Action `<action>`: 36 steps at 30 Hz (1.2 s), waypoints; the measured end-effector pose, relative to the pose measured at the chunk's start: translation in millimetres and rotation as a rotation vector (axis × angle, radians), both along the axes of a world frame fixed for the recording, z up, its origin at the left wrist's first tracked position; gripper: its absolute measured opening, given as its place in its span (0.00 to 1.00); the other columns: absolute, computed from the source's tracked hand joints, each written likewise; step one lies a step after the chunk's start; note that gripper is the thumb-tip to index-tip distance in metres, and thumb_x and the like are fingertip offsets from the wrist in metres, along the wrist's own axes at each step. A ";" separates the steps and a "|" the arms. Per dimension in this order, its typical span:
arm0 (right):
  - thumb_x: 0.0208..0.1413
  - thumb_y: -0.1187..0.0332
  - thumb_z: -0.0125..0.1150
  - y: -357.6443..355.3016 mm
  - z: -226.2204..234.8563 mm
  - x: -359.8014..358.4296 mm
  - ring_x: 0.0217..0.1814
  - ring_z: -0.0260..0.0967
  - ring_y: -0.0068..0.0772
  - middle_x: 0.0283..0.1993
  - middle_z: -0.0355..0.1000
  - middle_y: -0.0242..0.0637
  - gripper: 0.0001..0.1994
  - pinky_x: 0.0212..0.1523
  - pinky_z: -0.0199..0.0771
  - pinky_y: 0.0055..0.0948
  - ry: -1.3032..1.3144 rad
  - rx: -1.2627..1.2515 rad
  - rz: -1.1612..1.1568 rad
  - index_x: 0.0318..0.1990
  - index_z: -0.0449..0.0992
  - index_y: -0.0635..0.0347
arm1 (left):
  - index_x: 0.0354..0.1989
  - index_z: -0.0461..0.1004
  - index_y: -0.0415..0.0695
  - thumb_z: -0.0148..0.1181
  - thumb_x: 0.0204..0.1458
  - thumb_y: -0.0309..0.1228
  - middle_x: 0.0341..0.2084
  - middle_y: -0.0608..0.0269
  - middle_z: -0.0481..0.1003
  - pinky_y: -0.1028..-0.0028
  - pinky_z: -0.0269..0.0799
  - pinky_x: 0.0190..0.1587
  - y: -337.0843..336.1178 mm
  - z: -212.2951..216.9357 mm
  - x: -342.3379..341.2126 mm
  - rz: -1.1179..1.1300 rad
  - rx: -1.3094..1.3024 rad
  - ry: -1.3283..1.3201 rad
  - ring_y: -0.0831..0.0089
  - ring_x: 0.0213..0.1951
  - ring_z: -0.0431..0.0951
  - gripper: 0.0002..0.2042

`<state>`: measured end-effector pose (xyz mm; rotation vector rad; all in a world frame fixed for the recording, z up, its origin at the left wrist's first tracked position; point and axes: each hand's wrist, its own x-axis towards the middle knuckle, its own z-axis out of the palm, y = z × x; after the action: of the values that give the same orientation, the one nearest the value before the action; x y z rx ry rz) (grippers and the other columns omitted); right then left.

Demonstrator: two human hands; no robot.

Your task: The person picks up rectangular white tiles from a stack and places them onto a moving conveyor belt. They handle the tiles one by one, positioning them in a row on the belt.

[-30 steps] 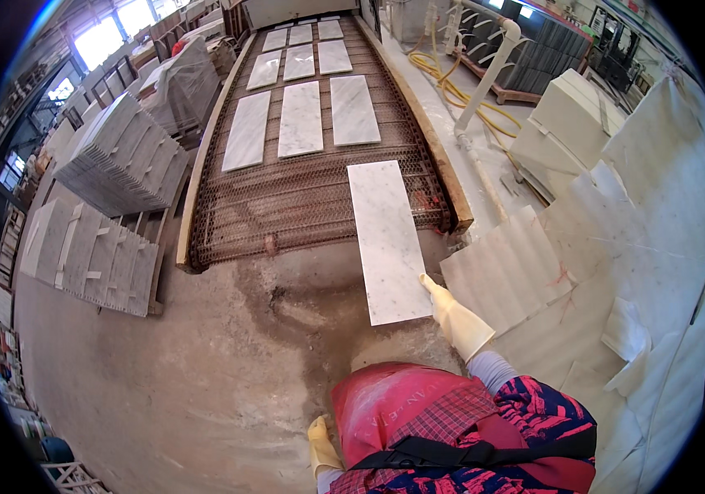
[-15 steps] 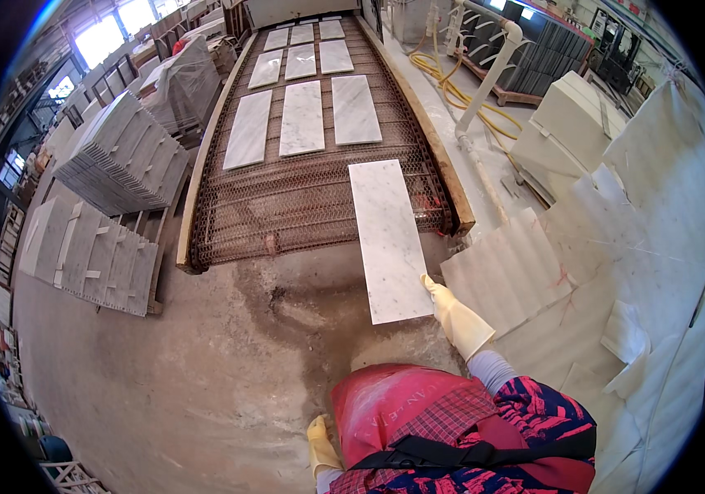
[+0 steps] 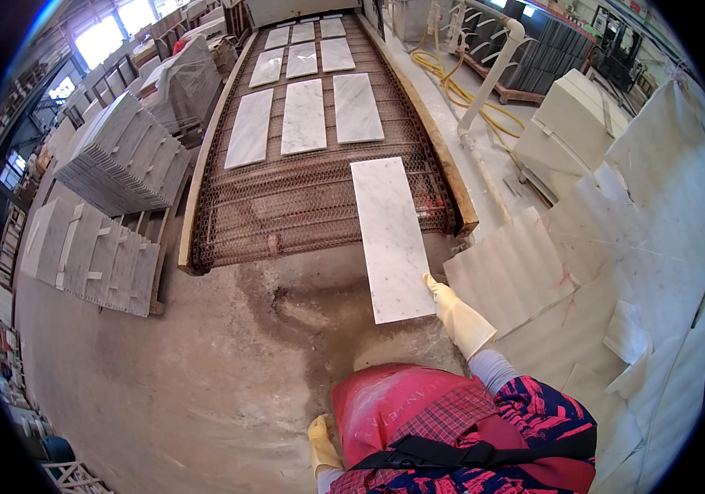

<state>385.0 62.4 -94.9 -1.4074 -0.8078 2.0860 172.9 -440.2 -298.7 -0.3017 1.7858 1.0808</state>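
A long white marble tile with grey veins reaches over the near right end of a brown mesh conveyor. Its near end juts out above the floor. My right hand, in a cream rubber glove, is closed on the tile's right edge close to the near corner. Whether the far end rests on the mesh or hovers just over it, I cannot tell. My left hand, gloved alike, hangs low beside my red apron, away from the tile; its fingers are mostly hidden. Farther up the belt, several similar tiles lie in rows.
Wooden rails border the conveyor. Stacked slabs on pallets stand at the left. To the right are a white pipe, a yellow hose and pale foam sheeting. Wet concrete floor lies in front.
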 end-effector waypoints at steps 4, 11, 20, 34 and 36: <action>0.65 0.45 0.59 3.5 -2.4 -0.7 0.78 0.56 0.36 0.75 0.63 0.41 0.35 0.77 0.50 0.37 -0.002 0.004 -0.006 0.70 0.67 0.62 | 0.50 0.82 0.54 0.55 0.64 0.46 0.35 0.59 0.82 0.58 0.75 0.33 2.6 -1.3 -1.3 0.009 -0.012 -0.006 0.60 0.33 0.82 0.16; 0.66 0.45 0.59 4.0 0.4 -4.8 0.78 0.56 0.36 0.75 0.63 0.40 0.35 0.77 0.51 0.37 0.000 0.007 -0.008 0.70 0.67 0.62 | 0.51 0.81 0.54 0.53 0.65 0.46 0.33 0.60 0.82 0.59 0.75 0.33 -1.3 -10.4 -3.8 0.029 0.028 -0.027 0.61 0.32 0.82 0.16; 0.66 0.46 0.59 3.5 3.1 -6.6 0.78 0.55 0.35 0.75 0.62 0.40 0.34 0.77 0.51 0.37 -0.006 0.013 -0.012 0.70 0.67 0.62 | 0.52 0.81 0.56 0.52 0.65 0.47 0.34 0.60 0.82 0.61 0.73 0.34 1.6 -2.9 -3.2 -0.009 -0.010 -0.026 0.64 0.30 0.80 0.16; 0.68 0.48 0.58 6.7 3.2 -10.7 0.79 0.53 0.33 0.76 0.61 0.38 0.32 0.77 0.51 0.36 0.033 0.022 -0.044 0.70 0.67 0.61 | 0.53 0.80 0.46 0.56 0.62 0.42 0.37 0.49 0.82 0.59 0.82 0.36 -1.7 2.3 -2.9 0.058 0.054 -0.001 0.56 0.35 0.83 0.18; 0.68 0.48 0.58 11.4 -4.0 -6.4 0.80 0.53 0.33 0.76 0.61 0.38 0.33 0.78 0.51 0.36 0.075 0.007 -0.060 0.71 0.66 0.62 | 0.53 0.80 0.46 0.57 0.61 0.42 0.37 0.49 0.83 0.59 0.81 0.35 3.3 8.0 -0.5 0.050 0.039 -0.001 0.56 0.34 0.83 0.18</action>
<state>378.6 73.8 -98.9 -1.3248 -0.7334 2.0748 172.3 -436.9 -290.7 -0.3246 1.7621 1.1491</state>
